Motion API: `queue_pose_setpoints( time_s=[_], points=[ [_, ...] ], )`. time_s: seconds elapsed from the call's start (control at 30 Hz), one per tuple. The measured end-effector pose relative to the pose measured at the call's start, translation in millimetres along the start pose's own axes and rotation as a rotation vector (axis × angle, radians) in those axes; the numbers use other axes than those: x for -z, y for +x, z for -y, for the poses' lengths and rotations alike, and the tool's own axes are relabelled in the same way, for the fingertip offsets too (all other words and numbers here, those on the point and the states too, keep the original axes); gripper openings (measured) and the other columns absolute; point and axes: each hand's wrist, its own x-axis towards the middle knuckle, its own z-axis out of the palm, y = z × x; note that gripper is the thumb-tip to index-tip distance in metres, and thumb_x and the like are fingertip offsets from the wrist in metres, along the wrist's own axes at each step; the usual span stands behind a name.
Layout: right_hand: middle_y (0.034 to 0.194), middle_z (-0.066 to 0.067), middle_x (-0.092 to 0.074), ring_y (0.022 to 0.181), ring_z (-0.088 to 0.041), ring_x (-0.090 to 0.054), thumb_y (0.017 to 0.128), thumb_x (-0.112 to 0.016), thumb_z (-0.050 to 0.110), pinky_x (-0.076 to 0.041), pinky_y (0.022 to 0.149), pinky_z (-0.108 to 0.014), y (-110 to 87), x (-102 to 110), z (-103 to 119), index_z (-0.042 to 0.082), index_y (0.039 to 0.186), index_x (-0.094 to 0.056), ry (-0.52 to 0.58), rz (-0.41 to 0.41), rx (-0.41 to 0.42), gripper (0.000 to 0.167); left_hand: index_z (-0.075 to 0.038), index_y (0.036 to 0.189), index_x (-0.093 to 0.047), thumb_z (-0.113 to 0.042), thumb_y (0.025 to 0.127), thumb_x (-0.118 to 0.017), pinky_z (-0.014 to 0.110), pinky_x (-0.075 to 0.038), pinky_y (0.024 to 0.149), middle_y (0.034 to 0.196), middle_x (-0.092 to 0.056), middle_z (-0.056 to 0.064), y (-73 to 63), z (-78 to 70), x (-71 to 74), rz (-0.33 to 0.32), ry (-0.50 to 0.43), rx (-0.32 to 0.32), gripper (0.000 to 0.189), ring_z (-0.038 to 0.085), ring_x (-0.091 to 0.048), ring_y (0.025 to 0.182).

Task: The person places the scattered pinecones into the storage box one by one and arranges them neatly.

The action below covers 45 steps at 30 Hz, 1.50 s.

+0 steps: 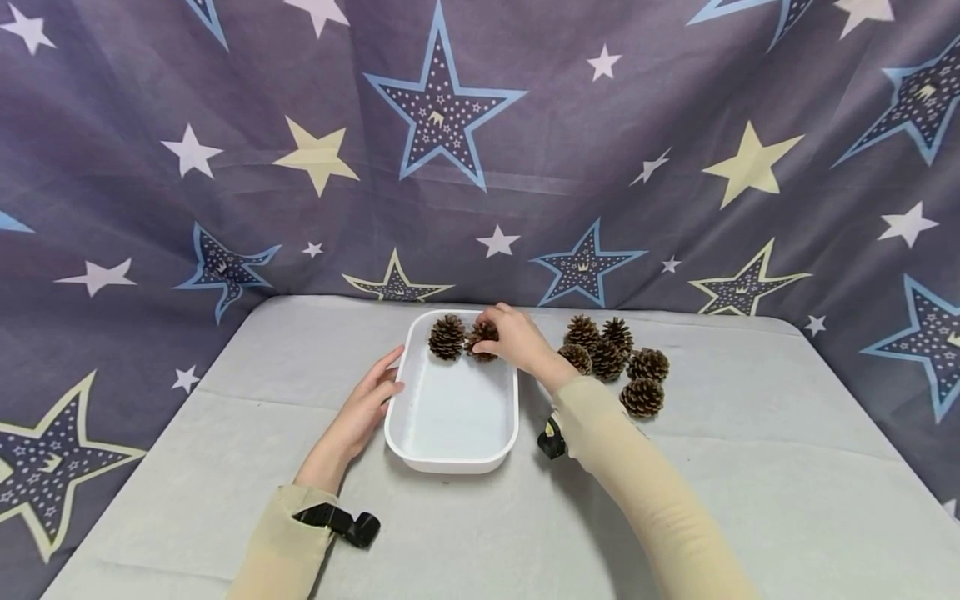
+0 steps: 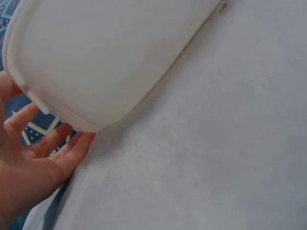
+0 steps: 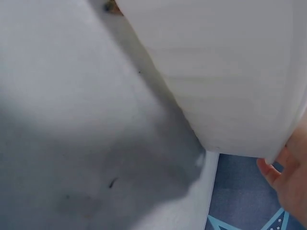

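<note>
A white rectangular tray stands on the cloth-covered table. My right hand reaches over its right wall and holds a brown pine cone in the far right corner, partly hidden by the fingers. Another pine cone sits just left of it inside the tray. Against the tray's left side rests my left hand; in the left wrist view its spread fingers touch the outer wall. The right wrist view shows mostly the tray's outer side, with part of the right hand at the edge.
Several loose pine cones are grouped on the table to the right of the tray, beside the right forearm. Behind the table's far edge hangs a dark curtain printed with stars. Each wrist wears a black strap-on device.
</note>
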Motion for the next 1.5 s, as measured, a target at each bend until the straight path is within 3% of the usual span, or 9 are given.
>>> queue_pose_setpoints(
  time_s=[0.2,0.5,0.73,1.03,1.5],
  points=[
    [0.111,-0.004,-0.054,0.100,-0.020,-0.055,0.079,-0.069,0.028,-0.044,0.091,-0.033,-3.7,2,-1,0.010,0.118,-0.058,0.045,-0.015,0.001,0.044,-0.028,0.145,-0.023,-0.011,0.091,-0.044,0.026,-0.044,0.089,0.139,-0.034,0.013,5.1,8.9,3.4,-0.010,0.000,-0.006,0.060,0.027,-0.040,0.121],
    [0.113,-0.003,-0.053,0.105,-0.020,-0.053,0.082,-0.066,0.026,-0.044,0.092,-0.035,-15.2,7,-7,0.012,0.117,-0.058,0.111,-0.051,-0.002,0.038,-0.028,0.145,-0.022,-0.011,0.090,-0.043,0.025,-0.045,0.088,0.139,-0.034,0.014,4.7,9.2,3.8,-0.008,0.006,-0.023,0.061,0.027,-0.041,0.119],
    [0.111,-0.004,-0.056,0.103,-0.021,-0.054,0.084,-0.063,0.023,-0.045,0.089,-0.038,-30.2,15,-11,0.011,0.115,-0.060,0.151,-0.109,0.043,0.033,-0.028,0.145,-0.022,-0.012,0.091,-0.043,0.024,-0.043,0.088,0.139,-0.033,0.014,5.3,9.5,4.4,-0.010,0.010,-0.021,0.060,0.026,-0.040,0.121],
    [0.110,-0.004,-0.058,0.100,-0.020,-0.056,0.084,-0.063,0.020,-0.047,0.086,-0.037,-51.3,23,-19,0.009,0.112,-0.061,0.119,-0.146,0.042,0.030,-0.028,0.145,-0.022,-0.012,0.091,-0.043,0.024,-0.045,0.087,0.140,-0.033,0.014,6.2,11.2,5.2,-0.008,0.022,-0.013,0.060,0.028,-0.041,0.120],
    [0.107,-0.002,-0.060,0.098,-0.019,-0.057,0.082,-0.066,0.022,-0.047,0.085,-0.037,-89.5,34,-27,0.012,0.112,-0.061,0.073,-0.181,0.010,0.033,-0.027,0.145,-0.022,-0.013,0.091,-0.044,0.024,-0.045,0.087,0.139,-0.034,0.013,5.4,10.1,4.9,-0.008,0.023,-0.017,0.060,0.020,-0.045,0.115]
  ],
)
